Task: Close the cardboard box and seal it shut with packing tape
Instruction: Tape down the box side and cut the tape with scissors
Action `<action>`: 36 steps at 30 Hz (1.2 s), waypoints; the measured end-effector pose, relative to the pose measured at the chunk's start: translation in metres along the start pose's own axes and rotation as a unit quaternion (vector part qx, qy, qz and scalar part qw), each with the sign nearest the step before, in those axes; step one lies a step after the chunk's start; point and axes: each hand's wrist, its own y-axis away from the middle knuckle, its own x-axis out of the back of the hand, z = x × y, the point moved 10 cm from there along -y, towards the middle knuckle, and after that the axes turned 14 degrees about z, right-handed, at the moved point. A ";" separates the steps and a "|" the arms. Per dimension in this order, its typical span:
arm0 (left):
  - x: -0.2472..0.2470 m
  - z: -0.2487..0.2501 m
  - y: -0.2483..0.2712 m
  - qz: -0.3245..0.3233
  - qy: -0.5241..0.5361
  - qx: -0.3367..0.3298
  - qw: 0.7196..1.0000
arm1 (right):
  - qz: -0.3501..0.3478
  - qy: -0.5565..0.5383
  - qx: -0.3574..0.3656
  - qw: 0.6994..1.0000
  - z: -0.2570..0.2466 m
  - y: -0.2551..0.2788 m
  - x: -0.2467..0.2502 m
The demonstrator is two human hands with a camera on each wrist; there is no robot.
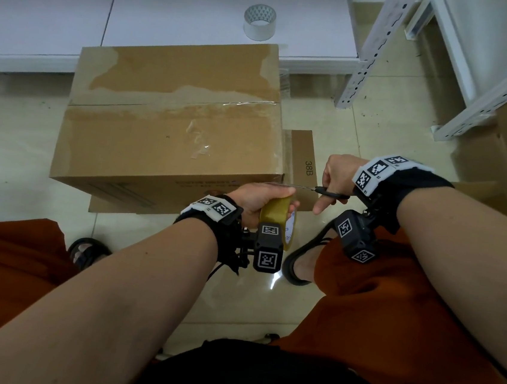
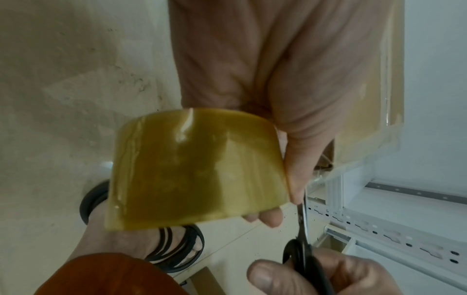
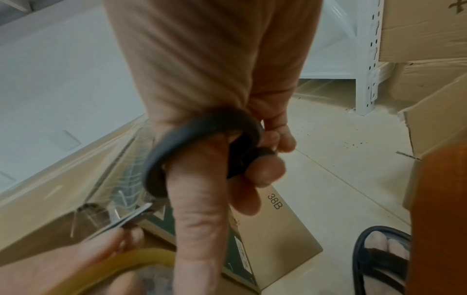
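The cardboard box (image 1: 172, 114) sits on the tiled floor (image 1: 16, 142) with its top flaps down, its seam running across the lid under clear tape, and a flattened sheet of cardboard (image 1: 301, 156) marked 38B under it, showing past its right side. At the box's near right corner, the left hand (image 1: 257, 200) grips a roll of yellowish packing tape (image 1: 277, 218); in the left wrist view the fingers (image 2: 272, 217) curl through the core from below while the thumb presses along the roll's right edge, so the roll (image 2: 197, 167) is held firmly. A stretch of clear tape runs from the roll toward the box corner. The right hand (image 1: 336, 177) holds black-handled scissors (image 1: 324, 192) just beside the left, thumb and fingers (image 3: 267, 171) threaded through the loops (image 3: 202, 147). The blades (image 3: 126, 218) point left toward the box corner, lying just above the left hand's fingertips and against the pulled tape; how far apart the blades stand cannot be told. A second roll of clear tape (image 1: 260, 22) stands on a low white shelf (image 1: 172, 2) beyond the far edge of the box, well apart from both hands. White slotted shelving posts (image 1: 367, 47) rise to the right, and sandalled feet (image 1: 297, 265) rest on the floor near the box.
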 end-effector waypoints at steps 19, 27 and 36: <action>0.005 -0.012 0.004 -0.024 -0.008 -0.050 0.998 | -0.066 -0.038 -0.012 0.997 0.006 0.009 -0.025; 0.005 -0.012 0.008 -0.019 -0.021 -0.031 0.999 | -0.063 -0.078 -0.006 0.995 -0.005 0.003 -0.028; 0.007 -0.012 0.007 0.004 -0.020 -0.021 1.000 | -0.064 -0.084 0.004 0.994 -0.010 0.000 -0.024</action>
